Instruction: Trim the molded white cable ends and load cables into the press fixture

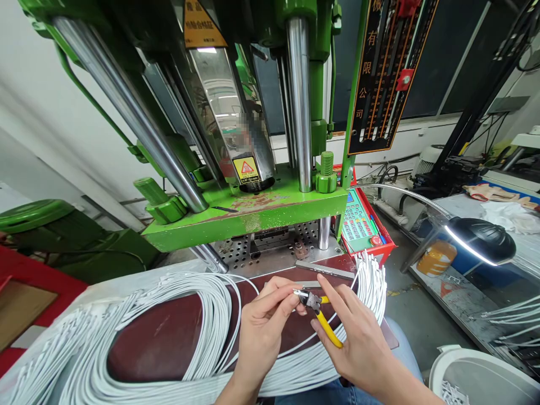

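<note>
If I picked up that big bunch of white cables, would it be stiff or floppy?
Probably bendy but a bit springy: the white cables curve in wide, smooth loops. Likely heavy together, since so many strands lie bundled.

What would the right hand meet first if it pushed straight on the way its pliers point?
Most likely the small white piece pinched in the left hand, right by the yellow-handled pliers, then that hand itself. Depth is unclear, so pliers and piece may already touch.
</note>
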Tool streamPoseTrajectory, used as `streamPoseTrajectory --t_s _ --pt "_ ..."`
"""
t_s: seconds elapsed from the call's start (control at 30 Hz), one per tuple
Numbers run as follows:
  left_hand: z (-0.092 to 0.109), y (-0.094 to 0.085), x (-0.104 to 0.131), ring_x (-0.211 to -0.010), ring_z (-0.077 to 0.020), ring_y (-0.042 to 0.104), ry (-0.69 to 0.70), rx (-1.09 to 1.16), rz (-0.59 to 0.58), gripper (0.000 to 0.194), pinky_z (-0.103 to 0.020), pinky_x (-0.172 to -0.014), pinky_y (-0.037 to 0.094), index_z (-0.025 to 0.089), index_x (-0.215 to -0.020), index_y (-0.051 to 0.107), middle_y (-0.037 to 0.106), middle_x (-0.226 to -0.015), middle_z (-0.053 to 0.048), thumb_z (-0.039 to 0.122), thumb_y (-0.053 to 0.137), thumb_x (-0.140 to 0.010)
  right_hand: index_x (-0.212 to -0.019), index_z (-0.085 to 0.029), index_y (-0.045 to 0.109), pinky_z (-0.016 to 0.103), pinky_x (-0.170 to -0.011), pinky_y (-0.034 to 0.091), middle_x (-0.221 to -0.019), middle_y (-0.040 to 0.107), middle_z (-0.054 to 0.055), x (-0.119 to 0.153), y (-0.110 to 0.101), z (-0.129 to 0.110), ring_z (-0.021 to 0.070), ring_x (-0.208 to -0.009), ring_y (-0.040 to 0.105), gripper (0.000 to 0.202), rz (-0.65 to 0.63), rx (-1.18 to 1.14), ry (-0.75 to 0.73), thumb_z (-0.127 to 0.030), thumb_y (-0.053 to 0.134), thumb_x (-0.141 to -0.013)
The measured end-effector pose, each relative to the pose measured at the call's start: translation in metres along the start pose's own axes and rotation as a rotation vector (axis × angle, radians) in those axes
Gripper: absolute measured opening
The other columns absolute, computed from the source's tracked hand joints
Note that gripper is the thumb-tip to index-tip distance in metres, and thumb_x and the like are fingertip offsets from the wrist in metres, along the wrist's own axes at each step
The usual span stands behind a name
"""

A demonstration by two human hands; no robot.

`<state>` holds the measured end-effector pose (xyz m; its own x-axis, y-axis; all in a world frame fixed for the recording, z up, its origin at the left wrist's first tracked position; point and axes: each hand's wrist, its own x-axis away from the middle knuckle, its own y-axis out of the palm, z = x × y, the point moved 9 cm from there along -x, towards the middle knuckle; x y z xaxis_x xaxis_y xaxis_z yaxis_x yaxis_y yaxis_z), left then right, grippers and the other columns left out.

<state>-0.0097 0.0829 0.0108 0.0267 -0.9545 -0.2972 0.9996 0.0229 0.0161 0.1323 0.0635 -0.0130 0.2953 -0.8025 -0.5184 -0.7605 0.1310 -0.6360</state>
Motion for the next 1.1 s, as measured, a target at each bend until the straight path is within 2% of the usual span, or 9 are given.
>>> streamPoseTrajectory --t_s 0.37,0.57,0.67,0.77,0.97,1.1 --pt "-0.003 -0.002 -0.003 -0.065 -0.014 0.053 -0.007 0.033 0.046 0.015 -0.028 -0.061 0.047 0.015 -0.078 0.075 0.058 -0.081 -0.006 0.027 0.067 -0.08 -0.145 -0.021 0.027 0.033 -0.072 0.054 -0.103 0.058 0.011 0.006 0.004 0.001 0.0226 -0.088 0.061 0.06 0.063 -0.012 -0.031 -0.029 0.049 -0.091" --pt "-0.001 -0.002 -0.006 -0.067 -0.0163 0.052 -0.01 -0.016 0.097 0.024 -0.027 -0.058 0.047 0.013 -0.068 0.073 0.058 -0.075 -0.007 0.037 0.071 -0.074 -0.143 -0.021 0.031 0.031 -0.068 0.053 -0.083 0.057 0.004 0.006 0.013 0.005 0.017 -0.072 0.058 0.056 -0.028 -0.226 0.02 -0.023 0.048 -0.09" --pt "0.001 0.0 -0.007 -0.067 -0.0151 0.05 0.002 0.02 0.064 0.019 -0.025 -0.056 0.046 0.015 -0.07 0.074 0.056 -0.075 -0.006 0.032 0.07 -0.076 -0.138 -0.022 0.039 0.028 -0.066 0.052 -0.083 0.057 0.003 0.004 0.013 0.003 0.0153 -0.069 0.057 0.05 -0.079 -0.332 0.058 -0.024 0.05 -0.089" --pt "0.001 0.001 -0.007 -0.067 -0.0143 0.05 0.009 0.045 0.037 0.013 -0.024 -0.056 0.046 0.016 -0.077 0.075 0.055 -0.076 -0.005 0.027 0.068 -0.078 -0.136 -0.024 0.041 0.027 -0.063 0.051 -0.082 0.057 0.002 0.002 0.014 0.001 0.0146 -0.068 0.056 0.049 -0.122 -0.326 0.088 -0.026 0.053 -0.088" --pt "0.0 0.002 -0.004 -0.069 -0.0151 0.053 0.04 0.024 0.041 0.013 -0.025 -0.057 0.047 0.019 -0.082 0.075 0.057 -0.08 -0.006 0.026 0.065 -0.08 -0.142 -0.023 0.031 0.033 -0.073 0.053 -0.108 0.056 0.01 0.006 0.006 0.001 0.0216 -0.091 0.058 0.057 0.064 -0.123 0.048 -0.029 0.052 -0.089" --pt "0.002 0.002 -0.002 -0.07 -0.0153 0.053 0.053 0.023 0.059 0.013 -0.024 -0.058 0.046 0.018 -0.083 0.075 0.057 -0.081 -0.005 0.025 0.065 -0.081 -0.141 -0.022 0.031 0.034 -0.076 0.052 -0.108 0.056 0.011 0.008 0.012 0.001 0.021 -0.089 0.058 0.055 0.067 -0.143 0.069 -0.029 0.051 -0.09"
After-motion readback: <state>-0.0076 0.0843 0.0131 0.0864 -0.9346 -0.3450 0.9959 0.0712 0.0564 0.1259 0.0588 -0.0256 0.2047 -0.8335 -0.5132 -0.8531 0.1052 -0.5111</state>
